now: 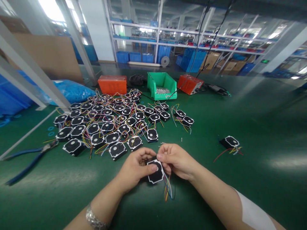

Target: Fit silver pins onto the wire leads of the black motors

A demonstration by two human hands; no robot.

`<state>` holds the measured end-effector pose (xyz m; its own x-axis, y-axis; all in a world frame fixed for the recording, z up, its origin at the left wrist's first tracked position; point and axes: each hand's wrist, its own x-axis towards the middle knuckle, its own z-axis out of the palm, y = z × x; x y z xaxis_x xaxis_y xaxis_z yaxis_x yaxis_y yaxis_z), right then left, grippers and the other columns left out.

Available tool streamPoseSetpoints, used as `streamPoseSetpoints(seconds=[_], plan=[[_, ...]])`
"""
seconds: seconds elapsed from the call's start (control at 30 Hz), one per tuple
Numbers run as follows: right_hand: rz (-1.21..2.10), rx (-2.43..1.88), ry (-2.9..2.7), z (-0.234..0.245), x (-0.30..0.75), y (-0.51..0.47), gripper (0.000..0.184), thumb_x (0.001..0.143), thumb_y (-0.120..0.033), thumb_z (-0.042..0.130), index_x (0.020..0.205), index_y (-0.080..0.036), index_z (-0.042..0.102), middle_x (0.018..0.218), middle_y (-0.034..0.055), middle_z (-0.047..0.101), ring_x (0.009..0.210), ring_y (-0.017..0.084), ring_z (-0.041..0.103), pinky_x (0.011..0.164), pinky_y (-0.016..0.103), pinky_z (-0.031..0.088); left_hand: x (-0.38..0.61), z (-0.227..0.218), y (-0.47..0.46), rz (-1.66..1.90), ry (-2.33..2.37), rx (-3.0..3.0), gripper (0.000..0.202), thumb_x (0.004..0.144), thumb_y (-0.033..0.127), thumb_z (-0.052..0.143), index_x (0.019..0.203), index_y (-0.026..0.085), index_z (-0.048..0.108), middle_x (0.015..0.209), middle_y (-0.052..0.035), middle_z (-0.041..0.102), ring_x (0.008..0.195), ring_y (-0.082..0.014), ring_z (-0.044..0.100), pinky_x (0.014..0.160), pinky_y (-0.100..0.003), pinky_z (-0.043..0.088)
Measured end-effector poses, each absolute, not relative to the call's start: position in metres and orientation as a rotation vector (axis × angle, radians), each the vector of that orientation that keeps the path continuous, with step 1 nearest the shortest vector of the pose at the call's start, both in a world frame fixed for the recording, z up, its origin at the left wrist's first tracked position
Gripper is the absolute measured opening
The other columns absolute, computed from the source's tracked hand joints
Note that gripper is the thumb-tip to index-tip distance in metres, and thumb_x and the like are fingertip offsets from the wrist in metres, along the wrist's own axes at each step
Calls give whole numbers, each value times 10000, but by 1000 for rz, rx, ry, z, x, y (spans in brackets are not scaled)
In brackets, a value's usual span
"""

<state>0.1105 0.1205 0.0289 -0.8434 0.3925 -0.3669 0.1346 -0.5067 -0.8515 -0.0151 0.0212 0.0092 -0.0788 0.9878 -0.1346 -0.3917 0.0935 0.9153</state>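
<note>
My left hand (137,166) is closed around a small square motor (155,177), black with a white-edged face, its thumb lying across that face. Coloured wires hang from the motor's right side. At the motor's upper right corner, my right hand (176,159) has thumb and forefinger pinched together; whatever is between them is too small or hidden to make out. A few small screws (163,143) lie on the green table just beyond my hands. Many similar motors (112,138) with tangled wires spread over the table ahead and to the left.
A green bin (165,78) of small metal parts stands at the back between two orange boxes (112,84). Blue-handled pliers (35,156) lie at left. One motor (230,142) sits alone at right, and a power tool (218,90) rests behind it. Cables hang overhead.
</note>
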Motion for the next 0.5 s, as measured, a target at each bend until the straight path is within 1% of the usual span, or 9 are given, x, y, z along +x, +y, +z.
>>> streamPoseSetpoints(seconds=[0.1,0.17,0.2,0.23,0.3,0.37,0.4,0.43,0.5], plan=[[2496,-682,-1468,37,114,128,432,613,-386,744,743,-111,437,453,-47,423,339,39,337,332,124,300,-16,12,20,1419,1036,671,343,597,219,713,863,126,518,726,-16,605,658,-110,549,629,-222,409],[2380,-647,-1518,41,117,137,397,646,-387,706,775,-121,442,469,-53,409,365,46,336,361,142,308,-21,14,20,1501,1030,560,357,586,209,721,863,145,505,701,4,595,619,-101,546,606,-217,420],[2228,-692,-1589,42,119,141,373,659,-379,688,788,-122,451,495,-45,420,394,55,356,388,153,320,-24,16,21,1556,1028,509,355,581,211,722,850,153,499,679,13,589,593,-99,543,581,-211,423],[1998,-773,-1685,42,119,145,334,676,-359,664,801,-121,466,535,-30,440,438,66,384,427,168,337,-28,17,21,1620,1029,462,343,580,218,722,829,158,495,655,20,582,567,-96,538,552,-203,422],[1397,-922,-1912,39,119,148,215,722,-276,611,822,-116,508,653,8,483,558,89,436,534,203,368,-37,19,22,1752,1024,378,291,586,225,713,767,153,498,616,26,564,534,-88,521,506,-180,414],[900,-894,-2169,33,116,142,83,765,-177,569,823,-123,543,758,29,496,682,111,458,637,232,367,-46,21,24,1867,991,288,224,608,218,693,716,143,511,609,29,548,539,-77,510,499,-161,414],[750,-817,-2320,29,113,136,49,776,-141,568,821,-129,554,799,33,498,743,124,460,682,247,360,-49,22,24,1907,965,240,193,621,210,679,707,140,520,619,30,545,550,-74,510,505,-158,420],[653,-716,-2478,26,110,129,57,775,-124,589,824,-135,563,839,35,500,802,139,458,719,262,350,-51,23,25,1930,940,193,165,634,202,666,707,141,531,629,31,545,561,-75,511,510,-159,427],[512,-519,-2730,19,101,112,147,741,-148,671,849,-146,572,920,38,499,902,173,437,767,288,331,-53,25,25,1941,917,107,119,656,188,638,729,150,552,652,33,552,576,-84,521,515,-175,441]])
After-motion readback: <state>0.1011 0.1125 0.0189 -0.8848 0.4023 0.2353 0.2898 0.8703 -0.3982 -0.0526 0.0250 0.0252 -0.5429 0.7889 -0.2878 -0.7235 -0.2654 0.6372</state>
